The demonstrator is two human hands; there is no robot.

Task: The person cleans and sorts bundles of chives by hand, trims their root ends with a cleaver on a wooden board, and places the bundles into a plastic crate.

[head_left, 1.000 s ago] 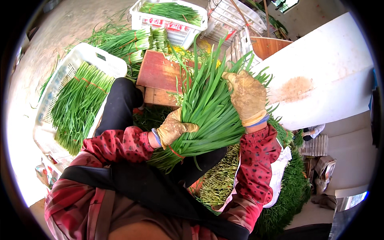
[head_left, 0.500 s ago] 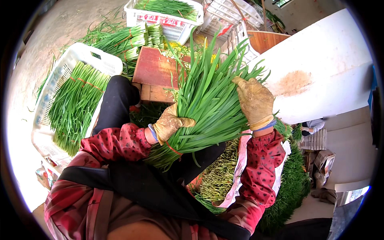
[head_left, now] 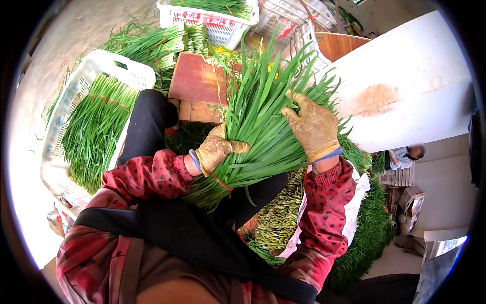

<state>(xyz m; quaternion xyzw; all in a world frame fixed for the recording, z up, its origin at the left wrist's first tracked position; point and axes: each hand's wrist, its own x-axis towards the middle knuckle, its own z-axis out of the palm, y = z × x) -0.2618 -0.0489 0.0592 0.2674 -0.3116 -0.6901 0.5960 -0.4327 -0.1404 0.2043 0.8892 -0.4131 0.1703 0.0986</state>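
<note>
A large bunch of long, flat green garlic chives (head_left: 263,134) lies slanted across my lap, its leaf tips fanned out toward the far right. My left hand (head_left: 217,150), in a dirty yellowish glove, is closed around the bunch, thumb across the leaves. Just below that hand, a thin red band (head_left: 221,183) goes round the chives. On the right side of the fan, my right hand (head_left: 315,126), gloved alike, is at the leaves with thumb and forefinger apart. Its other fingers are partly hidden.
At left stands a white crate (head_left: 109,65) of banded chives. A reddish wooden block (head_left: 197,78) lies ahead, beside tied bundles (head_left: 157,45). Another filled crate (head_left: 207,25) stands behind. A white panel (head_left: 400,86) slants at right; more chives (head_left: 276,225) lie beneath my right arm. Another person (head_left: 402,158) is farther right.
My right hand has shifted slightly left over the leaves, and its thumb and forefinger have spread apart. My left hand keeps its hold on the bunch.
</note>
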